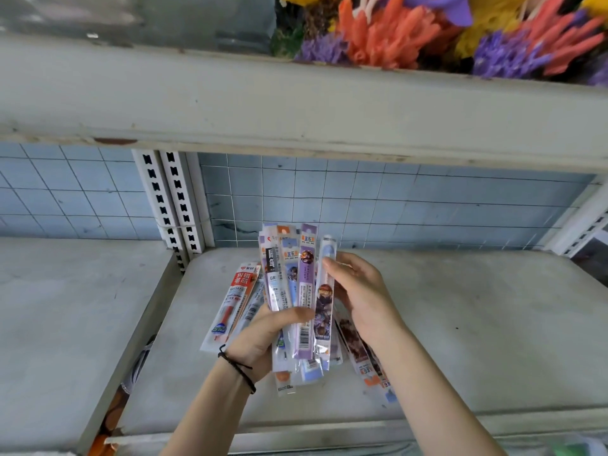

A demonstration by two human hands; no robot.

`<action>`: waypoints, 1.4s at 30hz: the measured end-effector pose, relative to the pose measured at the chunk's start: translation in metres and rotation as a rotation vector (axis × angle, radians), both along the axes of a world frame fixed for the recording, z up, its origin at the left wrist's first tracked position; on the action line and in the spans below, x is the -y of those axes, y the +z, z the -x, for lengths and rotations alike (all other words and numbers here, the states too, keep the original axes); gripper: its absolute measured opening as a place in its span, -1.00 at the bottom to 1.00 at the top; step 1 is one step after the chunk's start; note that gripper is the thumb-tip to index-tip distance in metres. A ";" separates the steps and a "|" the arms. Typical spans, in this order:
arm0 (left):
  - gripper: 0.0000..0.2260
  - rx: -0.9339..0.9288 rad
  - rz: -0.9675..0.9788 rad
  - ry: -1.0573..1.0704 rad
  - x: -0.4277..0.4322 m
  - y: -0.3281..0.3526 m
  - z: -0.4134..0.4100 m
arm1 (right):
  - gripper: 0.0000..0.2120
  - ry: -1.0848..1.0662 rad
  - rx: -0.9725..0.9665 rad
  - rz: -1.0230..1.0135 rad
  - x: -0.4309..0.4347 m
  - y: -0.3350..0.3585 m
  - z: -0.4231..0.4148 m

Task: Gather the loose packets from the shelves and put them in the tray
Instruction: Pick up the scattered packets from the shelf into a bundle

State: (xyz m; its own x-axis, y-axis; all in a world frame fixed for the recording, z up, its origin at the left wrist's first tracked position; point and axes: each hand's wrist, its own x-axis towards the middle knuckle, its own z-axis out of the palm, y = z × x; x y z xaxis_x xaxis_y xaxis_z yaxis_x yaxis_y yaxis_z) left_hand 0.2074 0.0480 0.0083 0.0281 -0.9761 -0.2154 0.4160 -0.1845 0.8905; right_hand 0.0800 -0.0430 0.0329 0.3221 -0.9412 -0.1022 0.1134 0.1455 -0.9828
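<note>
Left hand (263, 337) grips fanned bunch of packets (289, 284), thumb across their fronts, above grey shelf (477, 324). Right hand (358, 291) pinches rightmost packet (324, 311) at bunch edge, fingers curled behind it

A scuffed grey lower shelf (460, 324) stands under a chipped upper shelf (230, 103), which carries orange, purple and yellow artificial flowers (411, 37). Behind runs a pale blue tiled wall (394, 199), with white slotted uprights (167, 199) left of centre.
</note>
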 end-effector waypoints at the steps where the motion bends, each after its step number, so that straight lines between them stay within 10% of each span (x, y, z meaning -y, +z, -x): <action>1: -0.57 -0.020 -0.015 0.012 0.000 -0.002 -0.002 | -0.69 0.001 -0.012 0.002 0.003 0.001 0.004; 6: -0.65 -0.137 -0.048 0.040 0.000 -0.009 -0.015 | -0.96 0.025 0.018 -0.030 0.010 0.008 0.023; 16: -0.56 -0.119 -0.051 0.136 0.003 -0.007 -0.008 | -0.90 -0.086 0.539 -0.388 0.004 0.009 0.028; 27: -0.55 -0.124 0.089 0.268 0.007 -0.006 -0.002 | -0.69 0.088 -0.213 0.015 -0.018 -0.012 0.011; 42: -0.34 -0.169 0.130 0.210 0.004 -0.006 -0.005 | -0.65 0.456 -0.331 -0.037 -0.022 -0.007 0.020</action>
